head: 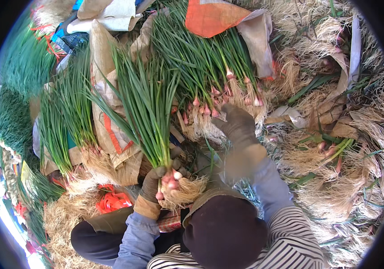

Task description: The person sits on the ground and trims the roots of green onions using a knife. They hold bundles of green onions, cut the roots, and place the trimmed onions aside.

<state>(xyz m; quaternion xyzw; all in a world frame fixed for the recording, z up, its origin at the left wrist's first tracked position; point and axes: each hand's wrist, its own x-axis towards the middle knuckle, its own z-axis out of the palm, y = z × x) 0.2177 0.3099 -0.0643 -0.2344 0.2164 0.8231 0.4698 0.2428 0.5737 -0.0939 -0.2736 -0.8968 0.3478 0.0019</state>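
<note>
My left hand (155, 180), in a dark glove with a tan cuff, grips a bunch of green onion-like plants (155, 131) just above their pinkish bulbs. Its leaves fan out away from me, and pale stringy roots (185, 193) hang on the near side. My right hand (240, 126), gloved the same way, reaches to the near edge of a larger pile of such plants (202, 60). Thumb and fingers are apart beside the bulbs (207, 109); whether they touch one is hard to tell. An orange and white woven sack (217, 18) covers part of that pile.
Two more bunches (77, 101) lean on woven sacking (106, 101) at the left. Red plastic ribbon (113, 201) lies by a knee. Heaps of roots and plants (329, 188) fill the right side. A dark cap (225, 228) covers the lower middle of the view.
</note>
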